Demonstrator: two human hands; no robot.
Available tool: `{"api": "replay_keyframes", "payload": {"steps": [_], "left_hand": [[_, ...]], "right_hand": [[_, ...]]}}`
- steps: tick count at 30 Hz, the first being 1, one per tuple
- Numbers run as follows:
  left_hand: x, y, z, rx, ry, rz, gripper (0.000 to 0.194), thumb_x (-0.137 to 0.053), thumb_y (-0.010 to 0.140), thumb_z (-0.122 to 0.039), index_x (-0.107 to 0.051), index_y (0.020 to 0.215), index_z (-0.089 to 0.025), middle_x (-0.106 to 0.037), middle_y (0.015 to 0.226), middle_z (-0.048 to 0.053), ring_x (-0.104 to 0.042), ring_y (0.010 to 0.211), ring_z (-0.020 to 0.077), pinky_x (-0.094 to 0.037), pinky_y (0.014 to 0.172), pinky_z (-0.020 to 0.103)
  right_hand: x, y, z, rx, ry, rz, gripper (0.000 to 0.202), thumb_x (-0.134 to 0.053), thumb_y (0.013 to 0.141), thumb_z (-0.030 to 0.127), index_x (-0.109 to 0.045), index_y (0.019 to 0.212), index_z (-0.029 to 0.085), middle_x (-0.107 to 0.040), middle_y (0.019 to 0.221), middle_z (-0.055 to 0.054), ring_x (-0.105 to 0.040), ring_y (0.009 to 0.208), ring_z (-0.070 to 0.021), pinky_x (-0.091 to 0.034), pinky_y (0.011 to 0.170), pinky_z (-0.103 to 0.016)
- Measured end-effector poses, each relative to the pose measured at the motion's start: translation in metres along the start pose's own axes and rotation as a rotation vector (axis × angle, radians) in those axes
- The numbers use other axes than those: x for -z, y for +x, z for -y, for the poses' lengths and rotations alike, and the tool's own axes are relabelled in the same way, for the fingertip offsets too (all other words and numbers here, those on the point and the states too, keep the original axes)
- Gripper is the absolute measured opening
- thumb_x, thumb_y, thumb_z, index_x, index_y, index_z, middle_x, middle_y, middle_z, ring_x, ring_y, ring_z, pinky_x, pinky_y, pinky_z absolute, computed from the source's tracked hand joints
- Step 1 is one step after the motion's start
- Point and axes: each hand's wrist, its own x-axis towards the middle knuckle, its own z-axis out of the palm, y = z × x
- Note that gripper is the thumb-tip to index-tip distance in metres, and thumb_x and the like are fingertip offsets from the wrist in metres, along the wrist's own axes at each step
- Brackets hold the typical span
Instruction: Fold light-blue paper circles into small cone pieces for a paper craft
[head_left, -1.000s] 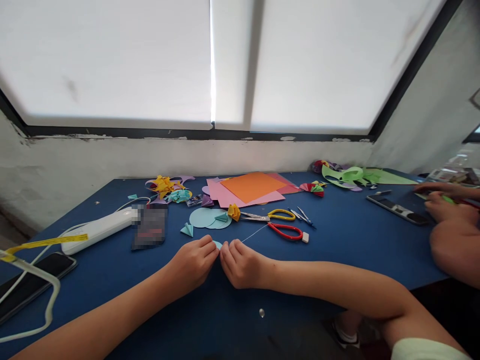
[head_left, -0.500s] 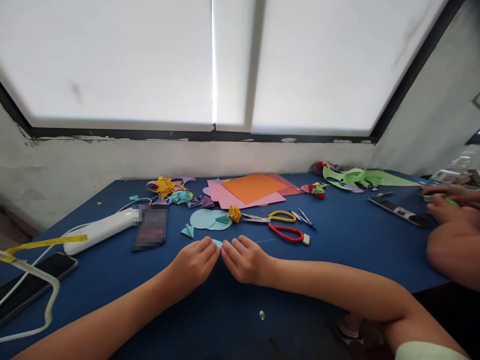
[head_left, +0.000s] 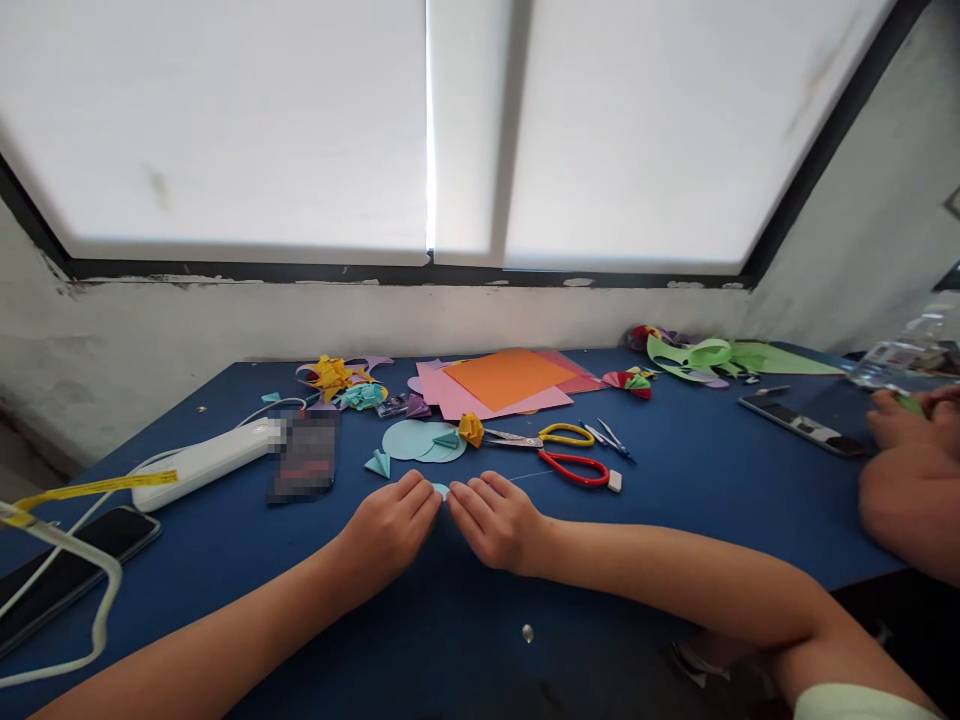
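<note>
Near the table's front edge, a small piece of light blue paper (head_left: 441, 491) shows between my hands, most of it hidden by fingers. My left hand (head_left: 397, 518) pinches it from one side and my right hand (head_left: 491, 518) from the other. Just beyond lie flat light blue paper circles (head_left: 411, 440) and a folded blue paper cone (head_left: 379, 463); a second cone (head_left: 447, 439) rests on the circles. A folded yellow-orange paper piece (head_left: 471, 429) sits by the tips of the scissors (head_left: 574, 467), which have one yellow and one red handle.
Orange and pink sheets (head_left: 510, 378) lie at the back. A white eraser (head_left: 615, 481) and a compass (head_left: 615, 440) are beside the scissors. At left are a white power strip (head_left: 210, 462), a phone (head_left: 97, 560) and cables. Another person's hands (head_left: 911, 420) work at far right.
A little more of the light blue paper shows between my fingertips, and my right hand has drawn slightly rightward. The other person's hands have shifted right.
</note>
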Motion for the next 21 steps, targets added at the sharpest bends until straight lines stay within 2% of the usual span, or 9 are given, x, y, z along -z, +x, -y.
{"api": "replay_keyframes", "payload": {"steps": [6,12,21], "left_hand": [[0.0039,0.0036,-0.0022,0.043,-0.036,-0.035,0.017,-0.044,0.084,0.000,-0.056,0.083,-0.012,-0.059,0.069,0.005,-0.053,0.064,0.0170,-0.049,0.064,0.031],[0.0034,0.0032,-0.0026,0.041,-0.055,-0.043,0.014,-0.046,0.083,0.001,-0.057,0.083,-0.009,-0.059,0.069,0.005,-0.053,0.063,0.0167,-0.049,0.064,0.031],[-0.0047,-0.0044,-0.0019,0.043,-0.100,-0.052,0.021,-0.041,0.085,0.000,-0.058,0.086,-0.011,-0.062,0.074,0.006,-0.056,0.068,0.0171,-0.051,0.072,0.034]], "right_hand": [[0.0022,0.0001,-0.0008,0.022,-0.009,-0.048,0.021,-0.041,0.086,0.006,-0.062,0.090,0.005,-0.067,0.084,-0.014,-0.062,0.073,-0.0197,-0.046,0.067,-0.036],[-0.0004,0.0010,0.0002,0.106,-0.033,-0.037,0.023,-0.041,0.085,0.005,-0.062,0.090,0.002,-0.067,0.087,-0.017,-0.063,0.073,-0.0221,-0.046,0.066,-0.037],[0.0023,0.0029,0.0006,0.067,-0.043,-0.019,0.019,-0.045,0.083,0.007,-0.063,0.089,0.004,-0.067,0.087,-0.015,-0.063,0.072,-0.0219,-0.047,0.064,-0.035]]}}
